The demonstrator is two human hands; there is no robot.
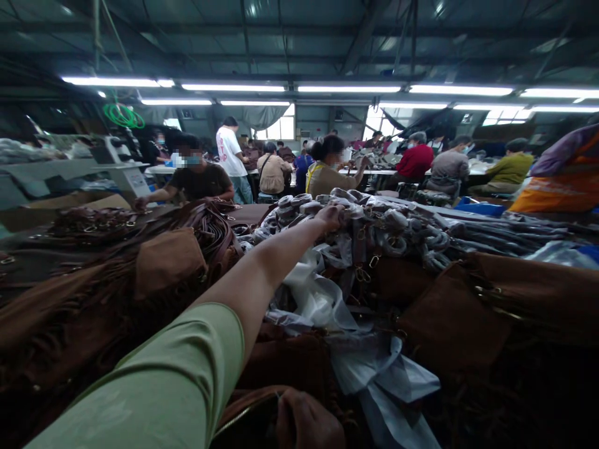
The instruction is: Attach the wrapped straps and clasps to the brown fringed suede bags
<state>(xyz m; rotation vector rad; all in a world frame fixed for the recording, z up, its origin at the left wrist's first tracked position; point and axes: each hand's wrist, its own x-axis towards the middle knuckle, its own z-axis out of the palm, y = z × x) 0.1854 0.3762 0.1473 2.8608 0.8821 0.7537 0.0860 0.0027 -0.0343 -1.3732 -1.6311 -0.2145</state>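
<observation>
Green sleeve at lower left, its bare arm extended to a heap of wrapped straps; the left hand is at the top of the heap, fingers bent down among the bundles; whether they pinch one or only rest there, I cannot tell.

Low in the centre, nearest the wearer, is a brown bag, its zip undone and its mouth open; the right hand is beside that mouth, fingers curled in deep shadow; what they pinch, if anything, is too dark to tell. Crumpled pale film lies between the hands; a metal clip hangs at the front of the heap; other brown bags lie to the right; beyond, co-workers sit under strip lights.

For good handling, in my judgement: grip one bundle by its body rather than its loose wrapping, which looks likely to slip; lift it upward before drawing it away, since its neighbours look ready to snag; keep it above the film; meanwhile, steady the open bag by its edge, with skin clear of the zip teeth.
</observation>
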